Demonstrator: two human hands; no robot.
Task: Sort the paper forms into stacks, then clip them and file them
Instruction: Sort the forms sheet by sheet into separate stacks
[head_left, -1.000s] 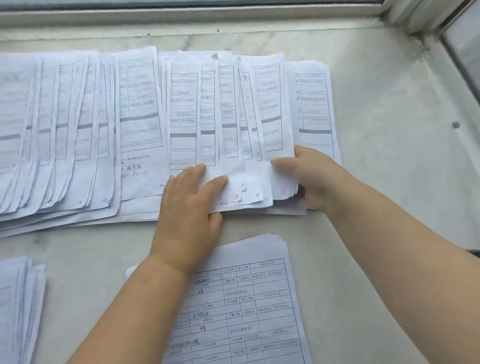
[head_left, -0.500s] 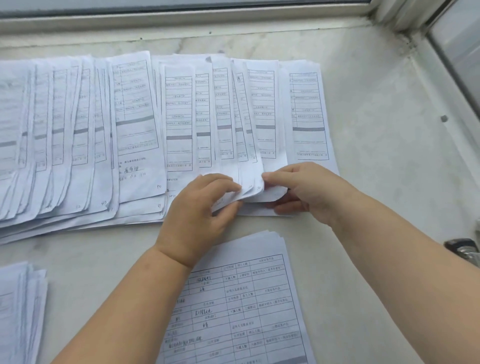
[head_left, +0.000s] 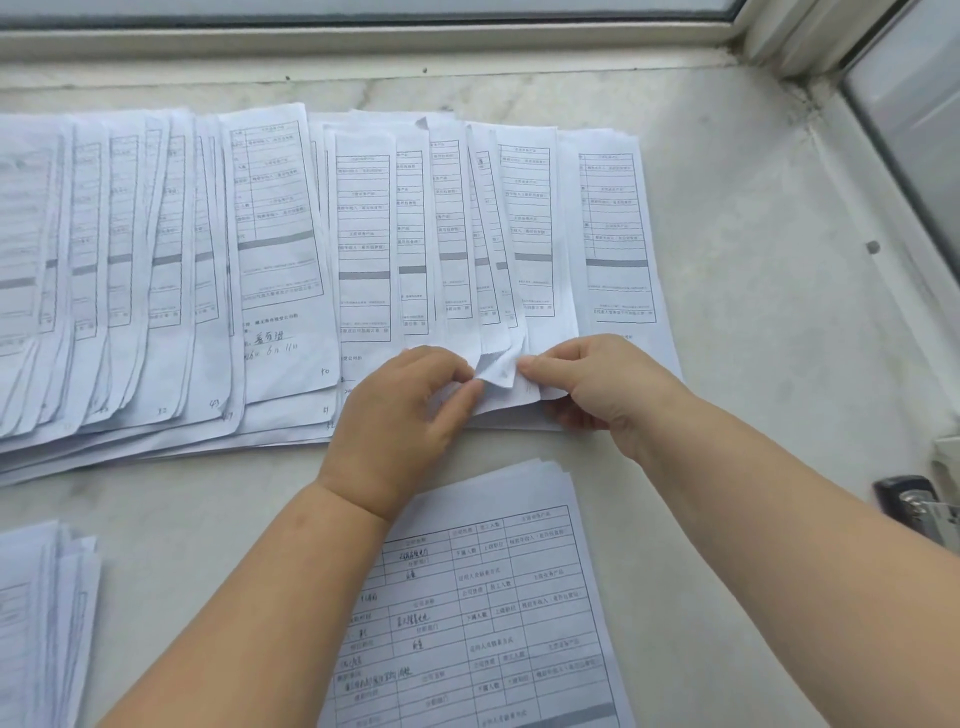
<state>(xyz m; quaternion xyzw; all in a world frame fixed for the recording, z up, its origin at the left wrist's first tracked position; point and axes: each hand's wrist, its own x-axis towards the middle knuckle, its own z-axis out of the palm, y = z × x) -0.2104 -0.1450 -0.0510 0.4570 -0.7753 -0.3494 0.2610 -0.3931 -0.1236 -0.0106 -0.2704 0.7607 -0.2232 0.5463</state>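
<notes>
The fanned row of paper forms (head_left: 363, 249) lay across the far half of the marble sill (head_left: 753, 312), overlapping one another from the left edge of view to just right of centre. At the near edge of the row's right part, my left hand (head_left: 400, 415) and my right hand (head_left: 597, 384) met over the same few sheets. My left thumb and fingers pinched a lifted bottom corner (head_left: 498, 371), which curled up off the sheets beneath it. My right hand pinched the edge just beside it, thumb on top, the other fingers tucked under the paper. Small handwritten numbers sat at the bottom corners of several forms in the row.

Nearer to me, a separate stack of forms (head_left: 493, 613) lay face up between my forearms, its printed table partly filled in by hand. Another stack (head_left: 41, 623) sat at the near left, cut off by the frame.

The sill was pale, veined stone, a little grimy toward the far right corner. A white window frame (head_left: 363, 41) ran along the far side and turned down the right side. At the right edge a dark object with a metal part (head_left: 906, 501) rested on the stone; I could not tell what it was.
</notes>
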